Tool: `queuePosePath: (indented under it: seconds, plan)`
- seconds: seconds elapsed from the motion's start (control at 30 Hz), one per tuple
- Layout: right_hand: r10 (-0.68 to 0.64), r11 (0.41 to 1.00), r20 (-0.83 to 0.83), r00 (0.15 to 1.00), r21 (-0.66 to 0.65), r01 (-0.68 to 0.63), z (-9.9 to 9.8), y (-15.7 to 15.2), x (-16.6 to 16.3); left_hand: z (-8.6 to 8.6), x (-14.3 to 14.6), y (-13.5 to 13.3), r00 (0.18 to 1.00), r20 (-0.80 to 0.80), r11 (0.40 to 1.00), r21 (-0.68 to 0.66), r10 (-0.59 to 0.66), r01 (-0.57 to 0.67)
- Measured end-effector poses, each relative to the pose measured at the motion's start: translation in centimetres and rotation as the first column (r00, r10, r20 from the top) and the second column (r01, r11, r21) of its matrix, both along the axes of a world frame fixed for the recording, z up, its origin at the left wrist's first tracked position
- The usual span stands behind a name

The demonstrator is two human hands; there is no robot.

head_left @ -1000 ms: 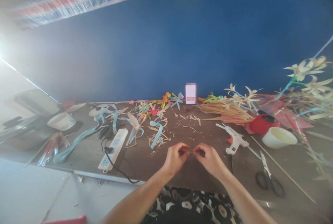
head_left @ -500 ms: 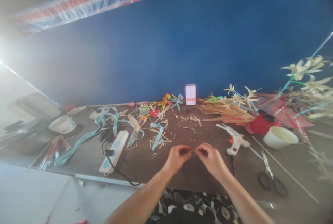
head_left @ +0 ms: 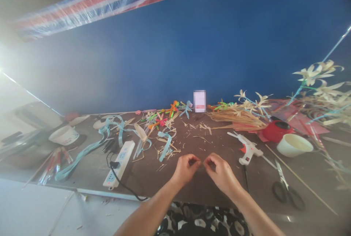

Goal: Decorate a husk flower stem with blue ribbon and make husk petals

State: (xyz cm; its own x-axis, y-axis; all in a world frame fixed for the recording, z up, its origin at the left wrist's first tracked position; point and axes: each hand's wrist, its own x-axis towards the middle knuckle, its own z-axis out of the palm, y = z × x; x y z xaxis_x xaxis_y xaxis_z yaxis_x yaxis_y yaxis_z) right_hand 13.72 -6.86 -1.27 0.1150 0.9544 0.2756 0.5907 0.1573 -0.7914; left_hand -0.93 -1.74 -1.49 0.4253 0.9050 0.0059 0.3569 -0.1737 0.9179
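Over the front middle of the brown table, my left hand (head_left: 187, 169) and my right hand (head_left: 218, 170) are close together, fingertips nearly meeting. Thumb and fingers are pinched on each; whatever they hold is too small to make out. A white glue gun (head_left: 249, 149) with a red trigger lies to the right of my right hand, and scissors (head_left: 285, 188) with black handles lie beyond it. Pale dry scraps (head_left: 171, 150) and a light blue ribbon piece (head_left: 165, 147) are scattered ahead of my left hand.
A white power strip (head_left: 119, 164) with a black cord lies at left, near a long blue ribbon (head_left: 79, 157). A white cup (head_left: 294, 145), a red object (head_left: 277, 130) and pale straw-like flowers (head_left: 309, 75) stand at right. A blue partition (head_left: 175, 53) closes off the back.
My hands stay pinched near each other, with the fingers a little more curled. The tiny pale bit seen between the fingertips no longer shows clearly. The view has shifted slightly.
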Motion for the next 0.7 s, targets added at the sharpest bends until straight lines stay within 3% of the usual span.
queuePosePath:
  seconds: [0.17,0.3,0.53,0.7]
  plan:
    - [-0.043,0.993,-0.27,0.962,-0.115,0.012,-0.2,0.7,-0.3,-0.3,1.0,-0.2,0.936,0.306,0.954,-0.29,0.173,-0.082]
    - [-0.11,0.991,-0.476,0.873,-0.125,0.057,-0.5,1.0,-0.8,0.0,1.9,-0.7,0.837,0.466,0.872,-0.489,0.286,-0.026]
    - [-0.167,0.984,-0.574,0.802,-0.142,0.103,-0.8,0.6,-1.0,0.5,1.9,-0.9,0.753,0.58,0.861,-0.508,0.31,0.037]
    - [-0.166,0.985,-0.558,0.813,-0.131,0.111,-1.1,0.6,-0.5,0.1,1.5,0.0,0.787,0.531,0.879,-0.475,0.316,-0.033]
